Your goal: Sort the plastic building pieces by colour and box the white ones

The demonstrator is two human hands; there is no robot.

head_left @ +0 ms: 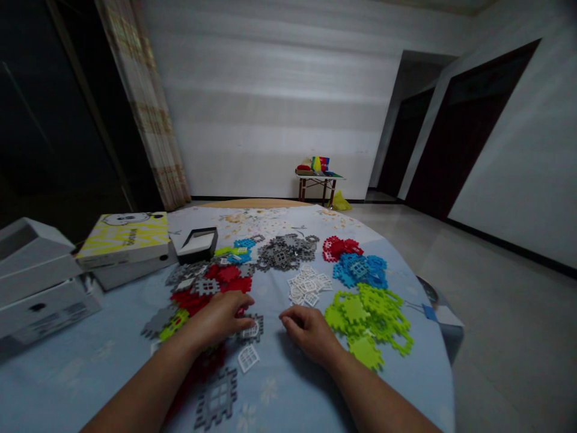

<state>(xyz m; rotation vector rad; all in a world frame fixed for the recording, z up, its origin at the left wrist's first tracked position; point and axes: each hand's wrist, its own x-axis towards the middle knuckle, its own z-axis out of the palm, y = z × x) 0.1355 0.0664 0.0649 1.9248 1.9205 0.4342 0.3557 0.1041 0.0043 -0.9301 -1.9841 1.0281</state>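
Observation:
My left hand [220, 316] hovers over a mixed pile of notched plastic building pieces, its thumb and fingers apart. Beneath its fingers lie red pieces [229, 275] and a grey piece with a white window insert [252, 329]. Just below is a loose white window piece [247, 358]. A grey window-frame piece [217, 397] lies closer to me. My right hand [311, 334] is curled above the cloth, with nothing showing at its fingertips. It sits between a heap of white window pieces [309, 285] and a heap of lime-green pieces [369, 316].
Blue pieces [360, 269], red pieces [341, 248] and grey pieces [286, 251] form separate heaps farther back. On the left stand a yellow-and-white box [126, 234], a white box [40, 282] and a black open tray [198, 243]. The table's rounded edge runs along the right.

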